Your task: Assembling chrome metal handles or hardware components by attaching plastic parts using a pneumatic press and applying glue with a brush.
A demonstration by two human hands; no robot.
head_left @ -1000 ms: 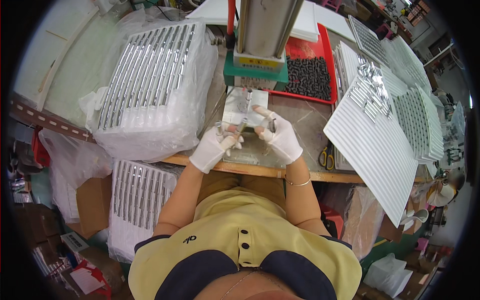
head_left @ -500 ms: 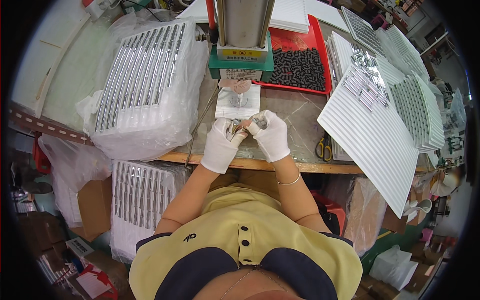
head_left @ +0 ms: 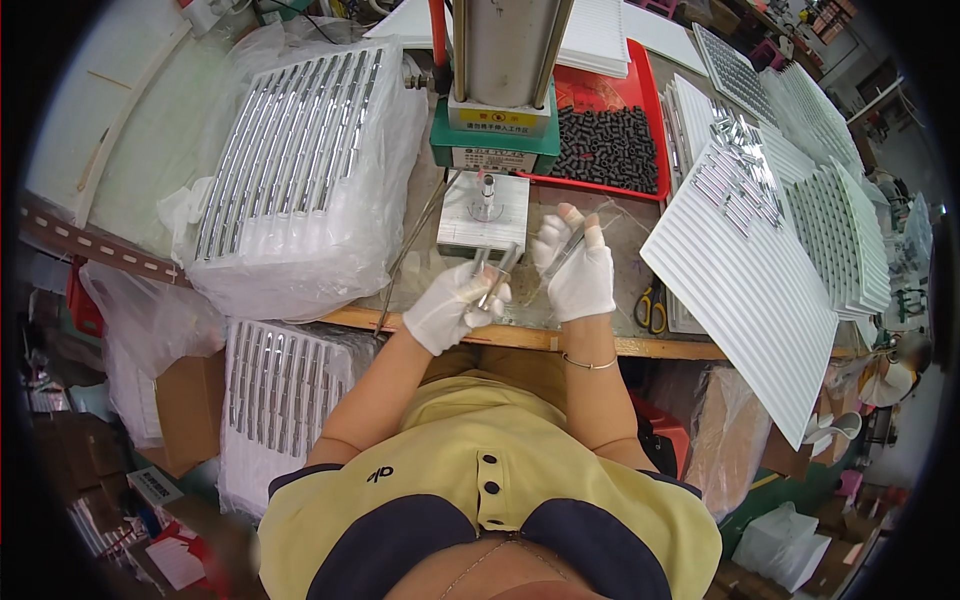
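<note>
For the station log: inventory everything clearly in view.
Press: one, green-grey, top centre
Block: one, silver, below press
Upright piece: one, silver, on block
Tray: one, red, right of press
Small pieces: many, black, in tray
Tube stacks: two, white-silver, left
Panels: several, white, right and top
Loose tubes: many, silver, on panel
Scissors: one, yellow-black, beside panels
Cartons: several, brown, lower left
Left hand: one, white-gloved, centre, holding silver tubes
Right hand: one, white-gloved, right of centre, holding blurred rod

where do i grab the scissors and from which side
Likely by the yellow-and-black handle loops of the scissors, from the front table edge: the loops lie uncovered toward that edge, the blade end points away, and the white ribbed sheet crowds the right.
</note>
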